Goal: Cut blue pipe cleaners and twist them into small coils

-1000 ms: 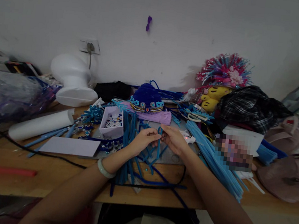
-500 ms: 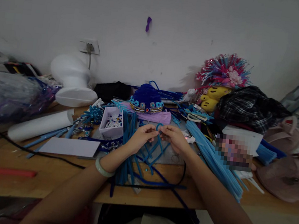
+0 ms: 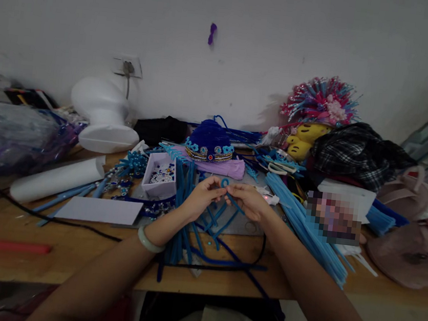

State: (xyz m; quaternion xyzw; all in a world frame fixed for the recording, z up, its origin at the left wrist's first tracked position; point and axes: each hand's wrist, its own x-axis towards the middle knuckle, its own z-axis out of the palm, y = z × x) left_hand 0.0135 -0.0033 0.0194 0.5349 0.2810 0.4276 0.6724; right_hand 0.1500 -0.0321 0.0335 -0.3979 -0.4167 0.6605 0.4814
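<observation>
Over the middle of the table, both hands pinch a light-blue pipe cleaner (image 3: 225, 182) bent into a small round loop at its top. My left hand (image 3: 205, 196) is closed on it from the left, thumb against the fingers. From the right my right hand (image 3: 247, 200) grips it just below the loop, and a tail of the stem runs down past the fingers. Loose blue pipe cleaners (image 3: 181, 213) lie under and beside my left hand. Behind the hands sits a dark-blue headpiece (image 3: 210, 139) with a jewelled band, on a lilac bundle (image 3: 224, 168).
A white box of beads (image 3: 159, 187) stands left of the hands. Farther left are a white foam head stand (image 3: 103, 117) and a white paper roll (image 3: 59, 178). Light-blue pipe cleaners (image 3: 305, 238) lie in a bundle at right, near a pink hat (image 3: 412, 255). A black cable (image 3: 86, 226) crosses the table.
The loop in the pipe cleaner now stands up more clearly between the fingertips. My right hand has turned slightly, and its fingers lie closer along the stem.
</observation>
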